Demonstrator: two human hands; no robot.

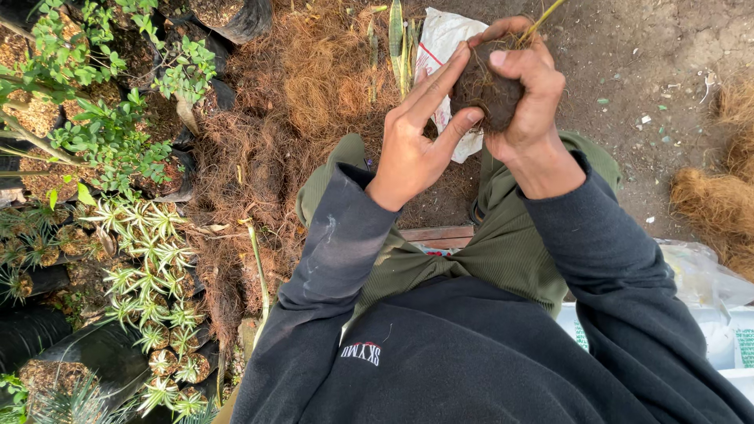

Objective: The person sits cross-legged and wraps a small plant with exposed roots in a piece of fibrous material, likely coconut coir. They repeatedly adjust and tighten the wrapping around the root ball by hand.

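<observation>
Head view shows the right hand [528, 94] clamped around a dark root ball [485, 94], while the left hand [420, 129], fingers spread, touches it above the white sack [444, 39].

Bare dirt ground [667, 47] fills the upper right of the frame. A heap of brown fibre [314, 86] lies at upper centre, with a white bag [440, 39] beside it. Small potted plants [153, 275] stand along the left.

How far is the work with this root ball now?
Done: small plants already sit potted in black bags at the left. In hand: the right hand holds the root ball; the left hand picks at it. Left: loose leaves lie unpotted on the fibre pile.
</observation>
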